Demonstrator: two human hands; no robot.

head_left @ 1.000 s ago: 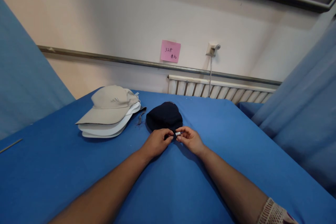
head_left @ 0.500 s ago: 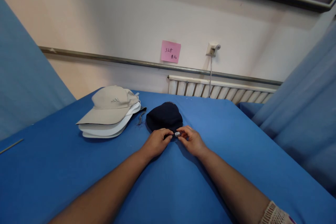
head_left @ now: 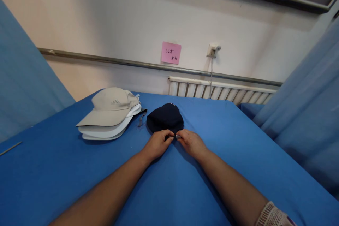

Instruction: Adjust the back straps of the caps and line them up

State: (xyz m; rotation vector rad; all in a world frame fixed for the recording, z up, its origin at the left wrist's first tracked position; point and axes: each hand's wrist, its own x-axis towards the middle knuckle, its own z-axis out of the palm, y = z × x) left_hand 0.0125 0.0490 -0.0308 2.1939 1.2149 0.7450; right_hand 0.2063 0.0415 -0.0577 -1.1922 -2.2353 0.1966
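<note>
A dark navy cap (head_left: 165, 116) lies on the blue-covered table, its near edge toward me. My left hand (head_left: 159, 143) is closed in a pinch at that near edge, on what looks like the cap's strap. Just to its right, my right hand (head_left: 192, 143) pinches a small silvery buckle (head_left: 178, 136) between thumb and fingers. The fingertips of both hands almost meet. Most of the strap is hidden behind the fingers.
On the left stands a stack of caps, a beige one (head_left: 111, 104) over white ones (head_left: 106, 131). A dark strap (head_left: 142, 116) sticks out beside it. A thin stick (head_left: 10, 148) lies far left. Blue curtains (head_left: 309, 113) hang at both sides; a radiator (head_left: 196, 88) is behind the table.
My right hand has shifted slightly left, its fingers closing further over the buckle, which now shows less. My left hand stays at the cap's edge.
</note>
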